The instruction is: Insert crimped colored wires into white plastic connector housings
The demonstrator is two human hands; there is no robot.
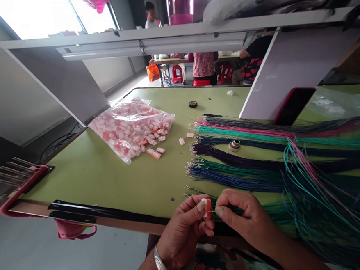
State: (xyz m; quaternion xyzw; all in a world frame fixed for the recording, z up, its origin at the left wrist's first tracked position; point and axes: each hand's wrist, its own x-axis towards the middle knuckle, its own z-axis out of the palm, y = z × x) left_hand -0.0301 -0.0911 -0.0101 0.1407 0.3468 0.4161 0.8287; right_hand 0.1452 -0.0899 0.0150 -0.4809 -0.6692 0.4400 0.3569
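The fingers of the left hand close narrowly on a small, rectangular orange-and-white plastic connector, gripping it upright between thumb and fingertips. The right hand pinches a thin wire close to its bright metal tip, with the tip at the side of the connector; whether it is seated inside cannot be determined. A silver bangle encircles the left wrist.

Fine insulated wires lie in long, flat bundles on the green surface, just beyond the hands: a green bundle, a blue bundle, a purple bundle and a teal bundle. A ribbed metal fitting rests among them.

To the left, a clear plastic bag holds many connectors, with loose connectors spilled beside it. A black tape roll and a red-cased phone sit farther back. A white overhead shelf partly blocks the view of a co-worker in a floral top.
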